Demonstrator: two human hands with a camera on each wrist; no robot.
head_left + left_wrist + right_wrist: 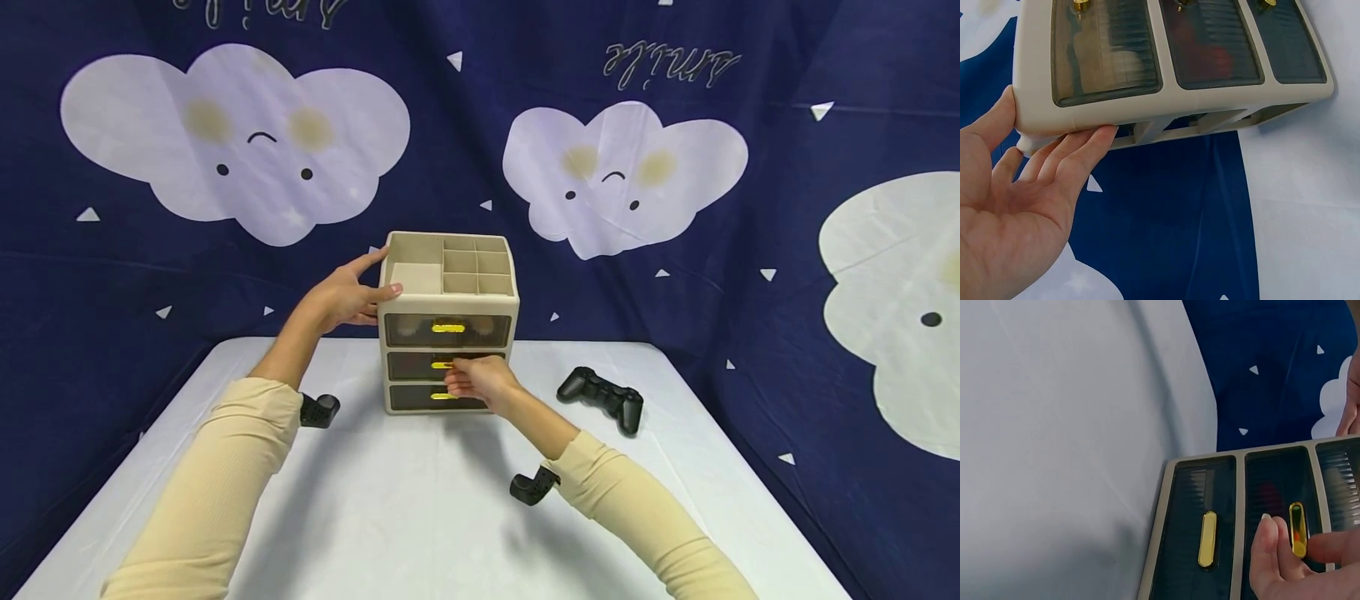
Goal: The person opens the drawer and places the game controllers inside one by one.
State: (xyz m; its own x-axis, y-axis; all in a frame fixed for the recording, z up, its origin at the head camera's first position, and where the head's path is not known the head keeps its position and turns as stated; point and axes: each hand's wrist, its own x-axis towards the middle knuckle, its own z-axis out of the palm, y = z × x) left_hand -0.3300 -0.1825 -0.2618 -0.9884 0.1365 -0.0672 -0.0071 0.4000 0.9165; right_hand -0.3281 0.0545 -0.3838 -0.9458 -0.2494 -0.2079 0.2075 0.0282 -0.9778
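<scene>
A cream desktop drawer organizer (448, 298) stands on the table with three dark see-through drawers, all closed, each with a gold handle. At its upper left edge, my left hand (341, 297) rests with fairly straight fingers, the thumb over the top front corner and fingers along the side (1029, 194). My right hand (483, 382) is at the middle drawer, pinching its gold handle (1298, 528) between thumb and curled fingers. Below it, the bottom drawer's handle (1207, 539) is untouched. Blurred shapes show through the upper drawers, including something red (1210, 62) in the middle one.
A black game controller (602, 398) lies on the white table (420, 500), right of the organizer. Open compartments (477, 262) form the organizer's top. Behind hangs a dark blue cloth (450, 150) with clouds. Black wrist cameras (534, 486) are on both arms.
</scene>
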